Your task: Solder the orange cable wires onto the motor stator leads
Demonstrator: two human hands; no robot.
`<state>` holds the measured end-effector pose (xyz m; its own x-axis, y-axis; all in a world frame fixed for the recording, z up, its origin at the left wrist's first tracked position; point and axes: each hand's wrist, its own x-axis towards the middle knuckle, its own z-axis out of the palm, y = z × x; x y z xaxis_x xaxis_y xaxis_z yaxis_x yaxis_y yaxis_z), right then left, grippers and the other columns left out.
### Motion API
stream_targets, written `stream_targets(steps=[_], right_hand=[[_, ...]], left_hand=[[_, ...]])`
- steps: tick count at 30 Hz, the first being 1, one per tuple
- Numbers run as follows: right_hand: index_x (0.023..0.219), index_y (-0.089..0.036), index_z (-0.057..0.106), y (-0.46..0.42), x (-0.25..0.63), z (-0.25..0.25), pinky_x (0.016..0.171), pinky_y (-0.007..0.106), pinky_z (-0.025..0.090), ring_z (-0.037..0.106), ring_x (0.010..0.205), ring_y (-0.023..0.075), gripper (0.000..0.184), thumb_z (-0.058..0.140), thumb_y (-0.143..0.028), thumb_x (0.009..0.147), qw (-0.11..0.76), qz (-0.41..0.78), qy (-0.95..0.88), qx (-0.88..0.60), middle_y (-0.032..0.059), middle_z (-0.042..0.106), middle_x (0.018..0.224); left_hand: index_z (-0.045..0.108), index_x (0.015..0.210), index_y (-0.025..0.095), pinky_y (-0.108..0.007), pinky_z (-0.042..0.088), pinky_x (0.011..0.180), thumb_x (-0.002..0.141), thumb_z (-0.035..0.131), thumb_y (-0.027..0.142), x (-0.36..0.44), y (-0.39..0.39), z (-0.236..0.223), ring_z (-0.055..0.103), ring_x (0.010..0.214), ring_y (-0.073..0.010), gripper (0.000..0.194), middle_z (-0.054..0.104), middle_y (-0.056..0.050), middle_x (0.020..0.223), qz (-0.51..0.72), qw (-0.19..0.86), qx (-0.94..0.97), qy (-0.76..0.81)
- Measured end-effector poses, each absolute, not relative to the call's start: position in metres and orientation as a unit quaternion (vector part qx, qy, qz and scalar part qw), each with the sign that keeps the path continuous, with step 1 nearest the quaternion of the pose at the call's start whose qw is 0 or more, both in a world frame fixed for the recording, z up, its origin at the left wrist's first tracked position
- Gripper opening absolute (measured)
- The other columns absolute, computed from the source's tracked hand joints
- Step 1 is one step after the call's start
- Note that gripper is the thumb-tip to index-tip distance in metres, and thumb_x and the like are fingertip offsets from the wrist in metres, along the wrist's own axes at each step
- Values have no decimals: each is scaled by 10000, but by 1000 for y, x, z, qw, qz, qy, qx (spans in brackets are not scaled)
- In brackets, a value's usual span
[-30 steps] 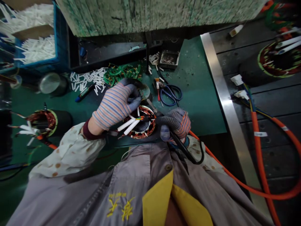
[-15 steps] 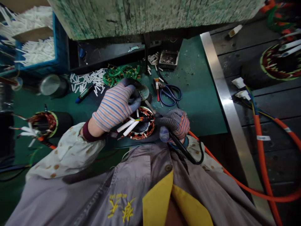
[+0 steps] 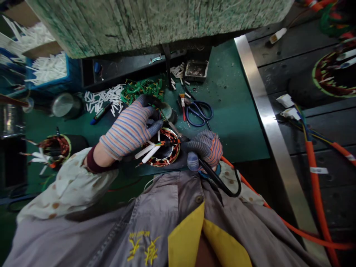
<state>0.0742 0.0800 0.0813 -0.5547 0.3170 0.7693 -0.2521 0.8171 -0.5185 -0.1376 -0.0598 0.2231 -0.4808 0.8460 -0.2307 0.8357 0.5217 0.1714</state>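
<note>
Left hand: Your left hand, in a striped glove, sits over the stator's 11 o'clock rim. Its fingers are curled and close together, among the wires and just beside a dark round object. I cannot tell whether they are clamped on anything.

Right hand: Your right hand, in a matching glove with a blue fingertip, sits at the stator's 3 o'clock. Its fingers are clamped around a dark-handled tool, whose metal shaft points toward 10 o'clock, over the stator.

Stator: The copper-wound stator lies flat on the table, just in front of you at 12 o'clock, between your hands. White sleeves and thin colored wires cross its center.

Around it: Scissors and a small brush lie at 1 o'clock. Loose white sleeves and green scraps lie at 11 o'clock, with a metal tray farther out at 12 o'clock.

Farther off: A second stator stands on the table at 9 o'clock. A third sits at 2 o'clock on dark boards, and an orange cable runs along your right at 3 o'clock.
</note>
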Motion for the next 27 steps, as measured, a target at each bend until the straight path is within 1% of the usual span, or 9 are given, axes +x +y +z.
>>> stream_targets(steps=[5, 8, 11, 13, 16, 19, 22, 26, 27], right_hand=[[969, -310, 892, 78, 68, 85, 729, 365, 519, 649, 774, 213, 410, 549, -403, 1173, 472, 303, -828, -5, 12, 713, 759], [940, -298, 892, 77, 67, 85, 713, 356, 509, 638, 752, 208, 406, 554, -403, 1138, 480, 296, -826, -25, 14, 676, 736], [982, -291, 886, 80, 61, 88, 728, 350, 538, 634, 742, 206, 379, 553, -381, 1138, 526, 304, -794, -32, 15, 666, 756], [1004, -279, 868, 85, 54, 93, 750, 357, 556, 642, 754, 212, 360, 555, -385, 1148, 549, 308, -776, -38, 22, 682, 787], [1047, -257, 854, 90, 43, 99, 839, 380, 581, 677, 834, 233, 287, 591, -322, 1139, 543, 305, -781, -58, 39, 737, 872], [1069, -236, 847, 89, 41, 103, 895, 405, 582, 695, 900, 253, 269, 586, -258, 1133, 514, 310, -796, -70, 56, 765, 933], [1106, -230, 861, 86, 42, 105, 916, 422, 587, 695, 941, 265, 322, 546, -274, 1156, 456, 311, -829, -86, 72, 767, 985], [1365, -261, 881, 87, 32, 113, 972, 471, 569, 665, 1049, 299, 363, 617, -355, 1134, 331, 278, -897, -95, 101, 724, 1128], [1398, -268, 877, 88, 28, 116, 970, 476, 563, 658, 1061, 305, 375, 638, -370, 1127, 306, 271, -908, -93, 108, 718, 1156]], left_hand=[[794, 1118, 209, -511, 601, 1117, 1090, 632, 427, -126, -54, 219, 723, 1268, -391, 273, 707, -164, 1319, 15, 130, 449, 884], [788, 1114, 198, -516, 633, 1073, 1080, 620, 420, -120, -52, 215, 747, 1212, -408, 280, 719, -200, 1338, -6, 113, 433, 894], [781, 1133, 188, -518, 645, 1058, 1089, 602, 413, -117, -52, 211, 755, 1167, -407, 291, 717, -221, 1353, -19, 100, 422, 901], [776, 1134, 190, -517, 641, 1080, 1090, 608, 401, -117, -52, 210, 748, 1193, -411, 274, 713, -221, 1365, -19, 97, 424, 900], [772, 1126, 196, -492, 630, 1114, 1089, 630, 384, -118, -53, 211, 738, 1244, -407, 238, 713, -204, 1348, -6, 98, 429, 898], [778, 1147, 191, -462, 630, 1112, 1093, 637, 378, -120, -55, 211, 742, 1235, -388, 241, 711, -189, 1326, 5, 102, 432, 896], [785, 1173, 180, -462, 633, 1086, 1110, 615, 386, -121, -57, 210, 742, 1185, -376, 274, 713, -186, 1300, 8, 104, 442, 891], [794, 1204, 172, -470, 627, 1086, 1120, 610, 380, -123, -60, 205, 734, 1158, -365, 290, 718, -183, 1313, 21, 97, 456, 884], [796, 1202, 171, -468, 626, 1086, 1120, 614, 383, -124, -61, 204, 733, 1159, -363, 291, 719, -180, 1312, 25, 95, 457, 884]])
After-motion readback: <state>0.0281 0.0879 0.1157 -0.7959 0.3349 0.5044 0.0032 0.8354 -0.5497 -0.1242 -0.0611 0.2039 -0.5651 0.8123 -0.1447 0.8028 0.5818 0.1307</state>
